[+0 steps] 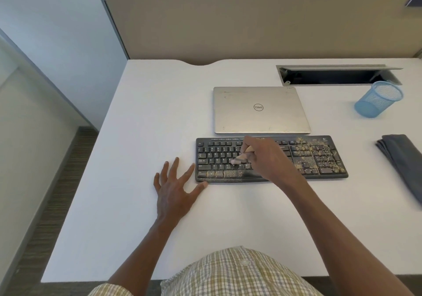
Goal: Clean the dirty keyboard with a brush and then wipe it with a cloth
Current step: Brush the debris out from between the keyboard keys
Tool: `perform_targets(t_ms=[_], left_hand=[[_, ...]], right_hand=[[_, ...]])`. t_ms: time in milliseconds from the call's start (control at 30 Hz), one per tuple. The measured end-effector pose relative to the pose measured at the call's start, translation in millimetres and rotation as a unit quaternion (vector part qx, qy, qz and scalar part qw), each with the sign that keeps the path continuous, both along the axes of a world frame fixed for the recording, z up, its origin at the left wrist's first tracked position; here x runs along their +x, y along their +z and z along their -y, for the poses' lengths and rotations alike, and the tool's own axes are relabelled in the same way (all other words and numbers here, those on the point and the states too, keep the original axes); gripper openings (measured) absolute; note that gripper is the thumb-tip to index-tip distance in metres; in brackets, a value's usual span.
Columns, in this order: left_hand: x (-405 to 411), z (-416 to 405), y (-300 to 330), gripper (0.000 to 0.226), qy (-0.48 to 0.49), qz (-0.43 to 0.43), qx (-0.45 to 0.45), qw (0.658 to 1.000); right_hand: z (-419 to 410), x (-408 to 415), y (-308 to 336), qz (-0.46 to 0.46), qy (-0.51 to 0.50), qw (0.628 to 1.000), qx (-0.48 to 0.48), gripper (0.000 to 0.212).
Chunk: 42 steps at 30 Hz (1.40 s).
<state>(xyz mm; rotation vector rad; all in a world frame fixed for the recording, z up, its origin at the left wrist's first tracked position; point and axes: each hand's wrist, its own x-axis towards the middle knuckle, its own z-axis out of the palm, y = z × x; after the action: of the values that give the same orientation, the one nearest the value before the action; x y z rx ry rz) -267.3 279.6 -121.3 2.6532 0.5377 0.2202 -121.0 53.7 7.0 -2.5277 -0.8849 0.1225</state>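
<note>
Keyboard (pixel 271 158) crumbs: our right hand (pixel 266 156) grips the brush (pixel 242 157), left hand (pixel 174 188) spread flat; we'd sweep rightward in short strokes

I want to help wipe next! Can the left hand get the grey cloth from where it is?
Probably not easily: the left hand lies left of the keyboard, the cloth far right, with the brushing right hand between.

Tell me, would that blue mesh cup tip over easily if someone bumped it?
Probably: the blue mesh cup looks light, being open wire mesh with nothing visible inside. Being round, it would likely roll across the desk once down.
</note>
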Motion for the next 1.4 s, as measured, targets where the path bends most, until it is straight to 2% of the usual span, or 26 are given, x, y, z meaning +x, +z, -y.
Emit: perform_targets(t_ms=[133,267,400,600,733,833,967,1100,1200,1300,1400], left_hand=[[-0.3,-0.7,-0.3,0.078,-0.001,-0.001,-0.001,1.0],[-0.6,-0.3,0.1,0.076,-0.002,-0.003,0.0,1.0],[-0.4,-0.5,0.6,0.077,-0.002,-0.006,0.0,1.0],[0.4,-0.3,-1.0,0.075,0.001,-0.001,0.0,1.0],[0.2,-0.3,-1.6,0.073,0.001,-0.002,-0.003,1.0],[0.6,-0.2,-2.4,0.072,0.001,0.0,-0.004,1.0],[0.1,-1.0,-2.4,0.073,0.002,0.002,-0.003,1.0],[0.5,-0.8,-2.5,0.072,0.0,-0.002,0.0,1.0],[0.5,-1.1,-3.1,0.072,0.001,0.001,0.002,1.0],[1.1,0.0,-3.3,0.072,0.0,0.0,0.0,1.0],[0.5,-1.7,-4.0,0.072,0.001,0.004,-0.001,1.0]], right_hand=[[4.5,-0.4,6.1,0.004,-0.028,0.999,-0.045,0.008],[8.8,6.1,7.3,-0.001,-0.143,0.984,0.107,0.006],[2.8,4.2,-0.4,0.006,-0.231,0.962,0.143,0.009],[-2.9,-6.8,-9.0,0.001,-0.174,0.984,0.044,0.006],[-2.7,-6.9,-4.4,0.03,-0.181,0.98,0.075,0.004],[0.3,-5.4,-4.8,0.001,-0.163,0.986,0.046,0.004],[-1.0,-4.1,-3.8,0.011,-0.172,0.982,0.072,0.002],[-1.6,-2.5,-2.7,-0.021,-0.148,0.989,0.011,0.004],[-3.2,-1.9,0.4,-0.014,-0.169,0.984,0.05,0.004],[-3.4,0.2,-2.1,-0.03,-0.154,0.988,0.002,0.005],[-6.3,1.7,2.4,-0.046,-0.167,0.983,0.058,0.006]])
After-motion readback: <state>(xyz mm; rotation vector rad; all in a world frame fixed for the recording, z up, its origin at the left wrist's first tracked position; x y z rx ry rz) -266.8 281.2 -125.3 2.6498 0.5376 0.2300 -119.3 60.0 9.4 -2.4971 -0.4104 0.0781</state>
